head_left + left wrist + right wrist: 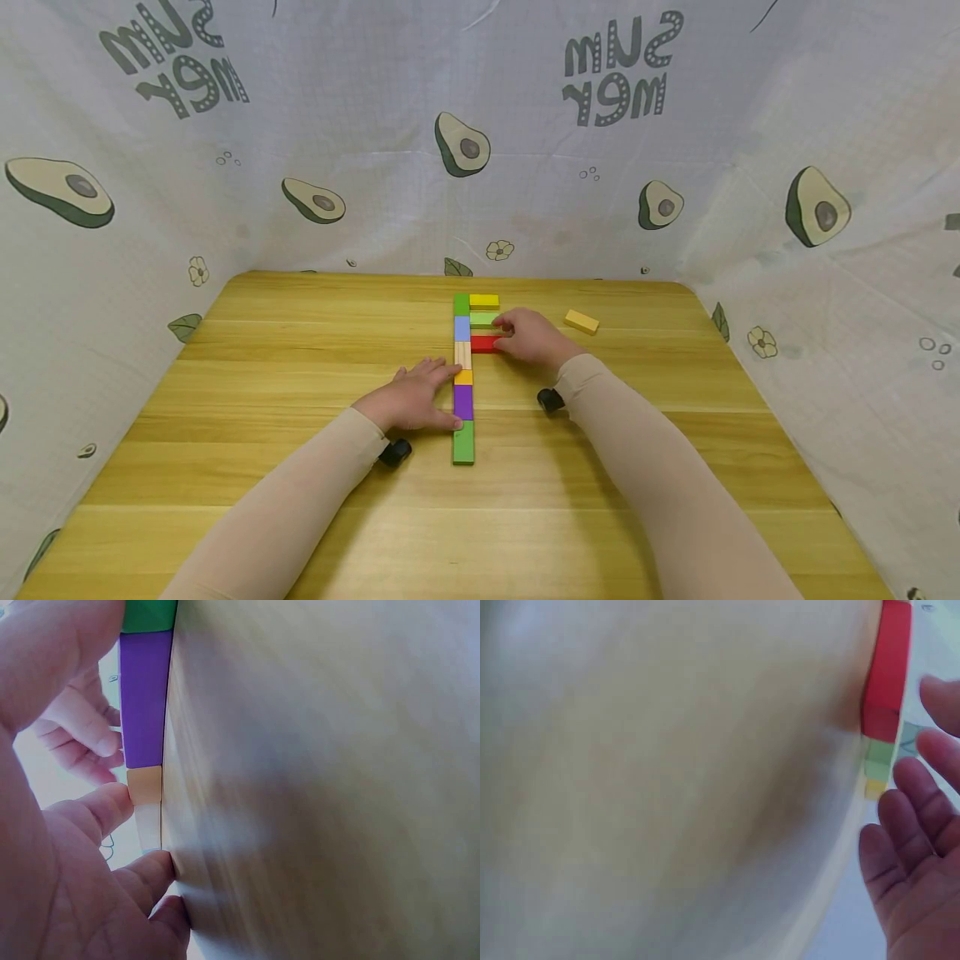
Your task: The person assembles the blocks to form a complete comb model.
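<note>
A straight column of flat wooden blocks runs away from me: a near green block [463, 443], then a purple block [463, 402], an orange block [463, 377], a plain wood block [462, 355], a blue block [462, 328] and a far green block [461, 304]. On its right side lie a yellow block [484, 302], a light green block [482, 319] and a red block [483, 344]. My left hand [411, 398] rests against the column's left side, fingers spread and thumb by the purple-green joint. My right hand [534, 337] is at the red block's right end, fingers relaxed; the right wrist view shows a gap.
A loose yellow-orange block [582, 322] lies at the back right of the wooden table [300, 350]. Behind and at both sides of the table hangs a white cloth [390, 225] printed with avocados. Black wrist cameras sit under both sleeves.
</note>
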Demonstrator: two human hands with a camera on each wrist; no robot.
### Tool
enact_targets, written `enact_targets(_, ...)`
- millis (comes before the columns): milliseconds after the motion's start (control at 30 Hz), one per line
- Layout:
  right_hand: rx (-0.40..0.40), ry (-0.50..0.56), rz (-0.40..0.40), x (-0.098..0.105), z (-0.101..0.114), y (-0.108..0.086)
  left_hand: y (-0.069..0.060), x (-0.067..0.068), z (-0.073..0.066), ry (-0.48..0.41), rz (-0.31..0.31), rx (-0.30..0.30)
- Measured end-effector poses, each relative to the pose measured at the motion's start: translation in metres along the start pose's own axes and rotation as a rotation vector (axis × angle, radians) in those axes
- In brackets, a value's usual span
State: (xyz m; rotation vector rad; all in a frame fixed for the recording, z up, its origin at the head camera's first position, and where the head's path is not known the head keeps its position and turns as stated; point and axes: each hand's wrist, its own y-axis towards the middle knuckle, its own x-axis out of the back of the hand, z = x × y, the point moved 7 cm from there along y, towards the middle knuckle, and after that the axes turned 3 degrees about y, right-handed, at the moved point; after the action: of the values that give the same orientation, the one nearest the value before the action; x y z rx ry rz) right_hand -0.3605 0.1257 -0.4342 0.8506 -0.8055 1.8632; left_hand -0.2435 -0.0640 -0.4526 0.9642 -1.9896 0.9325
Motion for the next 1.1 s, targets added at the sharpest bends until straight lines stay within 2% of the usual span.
enact_targets(200, 0.024, 0.015, -0.151, 0.026, -0.012, -0.004, 0.000, 0.000, -0.001, 0.001, 0.001, -0.002)
enact_targets(333, -0.002, -0.002, -0.192, 0.043, -0.030, -0.008, 0.000, -0.001, -0.001, -0.003, 0.002, -0.008)
enact_targets(633, -0.051, 0.002, -0.219, 0.070, -0.073, -0.019, 0.000, -0.002, 0.001, 0.009, 0.011, -0.008)
enact_targets(867, -0.120, 0.002, -0.192, 0.084, -0.105, -0.029, 0.000, -0.001, 0.001, 0.005, 0.014, -0.006)
enact_targets(1100, -0.144, -0.011, -0.172, 0.092, -0.127, -0.041, -0.001, 0.001, -0.002, 0.001, 0.012, -0.017)
